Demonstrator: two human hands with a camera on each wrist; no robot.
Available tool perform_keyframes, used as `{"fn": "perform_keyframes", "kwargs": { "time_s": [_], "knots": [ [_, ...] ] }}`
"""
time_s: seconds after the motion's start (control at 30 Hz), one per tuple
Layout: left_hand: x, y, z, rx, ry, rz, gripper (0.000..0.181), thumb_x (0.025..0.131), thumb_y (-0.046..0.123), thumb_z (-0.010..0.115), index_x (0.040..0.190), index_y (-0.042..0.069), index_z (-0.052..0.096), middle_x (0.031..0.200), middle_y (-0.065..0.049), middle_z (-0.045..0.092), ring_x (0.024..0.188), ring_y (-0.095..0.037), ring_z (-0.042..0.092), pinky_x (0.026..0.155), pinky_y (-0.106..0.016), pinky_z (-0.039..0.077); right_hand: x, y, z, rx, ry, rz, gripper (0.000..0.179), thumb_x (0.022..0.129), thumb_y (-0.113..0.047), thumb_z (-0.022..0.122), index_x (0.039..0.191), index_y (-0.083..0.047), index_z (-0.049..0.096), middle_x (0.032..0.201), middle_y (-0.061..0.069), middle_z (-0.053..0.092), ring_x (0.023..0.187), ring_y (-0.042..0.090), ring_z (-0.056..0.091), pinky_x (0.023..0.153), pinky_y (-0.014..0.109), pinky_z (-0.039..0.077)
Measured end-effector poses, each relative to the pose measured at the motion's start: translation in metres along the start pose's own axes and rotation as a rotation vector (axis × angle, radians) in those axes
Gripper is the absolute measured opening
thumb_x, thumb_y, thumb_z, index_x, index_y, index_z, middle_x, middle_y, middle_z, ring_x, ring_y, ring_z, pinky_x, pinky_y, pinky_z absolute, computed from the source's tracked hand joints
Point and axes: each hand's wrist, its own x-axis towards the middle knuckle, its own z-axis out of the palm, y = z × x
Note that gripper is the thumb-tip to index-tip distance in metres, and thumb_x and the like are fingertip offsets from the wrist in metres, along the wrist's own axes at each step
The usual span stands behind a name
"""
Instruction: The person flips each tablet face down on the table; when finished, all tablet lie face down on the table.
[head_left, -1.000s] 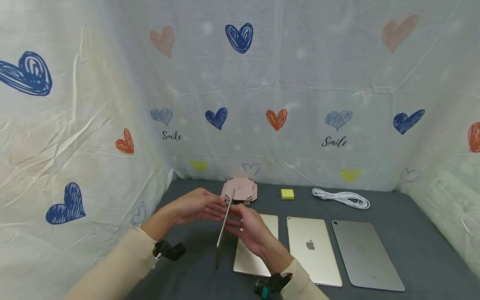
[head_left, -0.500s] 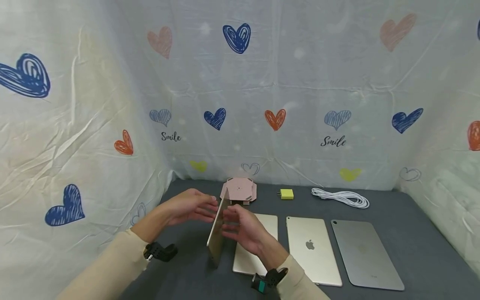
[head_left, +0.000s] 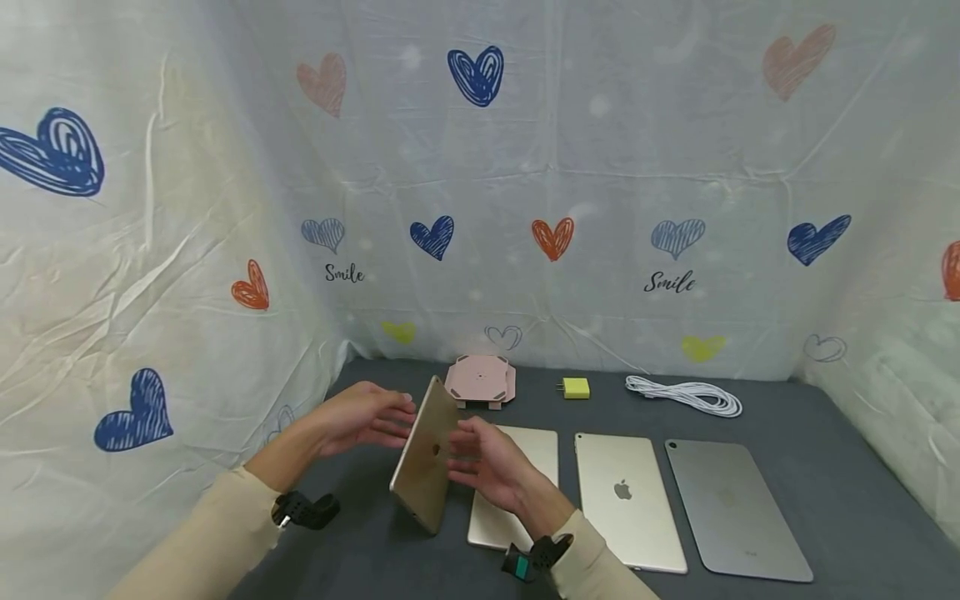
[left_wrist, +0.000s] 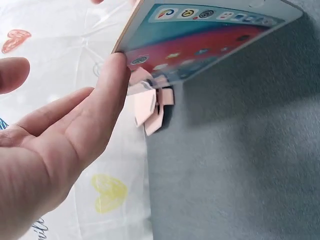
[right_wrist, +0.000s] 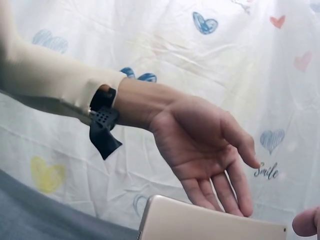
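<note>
A gold tablet stands tilted between the two hands, its back toward the right hand. Its lit screen, with app icons, shows in the left wrist view. My left hand has its fingers extended, fingertips touching the tablet's edge and thumb held apart. On the other side, the relaxed fingers of my right hand lie against or close to the back; whether they touch is unclear. In the right wrist view the left hand reaches over the tablet's upper edge. Whether the lower edge rests on the table cannot be told.
Face down to the right lie a gold tablet, partly behind the right hand, another gold tablet and a grey tablet. Along the back are a pink octagonal stand, a yellow charger plug and a coiled white cable.
The tablet has turned from nearly edge-on to show its gold back, and has shifted left. My left hand has moved left with it; the right hand has moved slightly left.
</note>
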Motion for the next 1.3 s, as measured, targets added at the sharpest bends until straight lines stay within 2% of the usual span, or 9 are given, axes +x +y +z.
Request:
{"fn": "perform_keyframes", "kwargs": {
  "time_s": [0.17,0.37,0.53,0.67,0.83,1.0,1.17,1.3],
  "knots": [
    [0.0,-0.01,-0.01,0.033,0.029,-0.013,0.052,0.114,0.026,0.055,0.142,-0.018,0.056,0.144,-0.033,0.065,0.118,-0.035,0.076,0.098,-0.047,0.067,0.004,0.006,-0.008,-0.023,0.018,0.016,0.07,0.112,-0.036,0.048,0.159,0.014,0.04,0.165,0.037,0.039,0.153,0.056,0.042,0.13,0.065,0.036],
    [0.002,-0.027,-0.022,0.05,0.05,-0.035,0.053,0.114,0.026,0.054,0.143,-0.018,0.055,0.146,-0.033,0.064,0.114,-0.033,0.076,0.092,-0.044,0.068,0.008,0.014,-0.014,-0.04,0.066,0.054,0.068,0.108,-0.034,0.052,0.156,0.013,0.045,0.163,0.037,0.041,0.148,0.054,0.048,0.128,0.065,0.04],
    [0.005,-0.043,-0.031,0.027,0.055,-0.066,0.056,0.115,0.026,0.051,0.147,-0.019,0.051,0.15,-0.036,0.06,0.116,-0.034,0.074,0.094,-0.045,0.067,0.01,0.02,-0.016,-0.047,0.061,0.07,0.07,0.108,-0.036,0.052,0.157,0.014,0.044,0.165,0.038,0.039,0.153,0.056,0.042,0.131,0.065,0.036],
    [0.008,-0.059,-0.035,-0.008,0.084,-0.101,0.055,0.114,0.026,0.05,0.147,-0.019,0.051,0.148,-0.034,0.062,0.112,-0.032,0.074,0.094,-0.046,0.066,0.01,0.022,-0.017,-0.048,0.058,0.075,0.071,0.109,-0.035,0.052,0.158,0.015,0.044,0.164,0.037,0.041,0.155,0.055,0.041,0.132,0.063,0.035],
    [0.015,-0.079,-0.031,-0.024,0.155,-0.142,0.051,0.112,0.024,0.052,0.143,-0.016,0.056,0.142,-0.03,0.067,0.108,-0.03,0.074,0.09,-0.044,0.066,0.01,0.023,-0.016,-0.043,0.055,0.066,0.07,0.108,-0.032,0.052,0.16,0.014,0.041,0.165,0.036,0.043,0.156,0.054,0.04,0.133,0.063,0.033],
    [0.021,-0.095,-0.021,-0.034,0.218,-0.175,0.046,0.111,0.022,0.053,0.138,-0.013,0.061,0.132,-0.025,0.071,0.103,-0.029,0.073,0.085,-0.042,0.066,0.008,0.023,-0.015,-0.057,0.065,0.047,0.069,0.109,-0.028,0.05,0.162,0.014,0.038,0.166,0.036,0.041,0.157,0.053,0.038,0.133,0.062,0.033],
    [0.023,-0.103,-0.01,-0.046,0.235,-0.175,0.037,0.11,0.021,0.055,0.127,-0.011,0.064,0.114,-0.017,0.068,0.094,-0.025,0.07,0.08,-0.041,0.065,0.005,0.023,-0.016,-0.084,0.05,0.039,0.069,0.109,-0.027,0.049,0.162,0.015,0.034,0.169,0.037,0.035,0.159,0.054,0.035,0.134,0.06,0.033],
    [0.023,-0.105,-0.005,-0.029,0.252,-0.169,0.035,0.11,0.021,0.057,0.125,-0.01,0.066,0.114,-0.016,0.066,0.097,-0.026,0.068,0.08,-0.041,0.065,0.003,0.023,-0.018,-0.098,0.032,0.034,0.071,0.109,-0.026,0.05,0.162,0.017,0.031,0.17,0.039,0.031,0.16,0.055,0.032,0.134,0.061,0.031]
  ]
}}
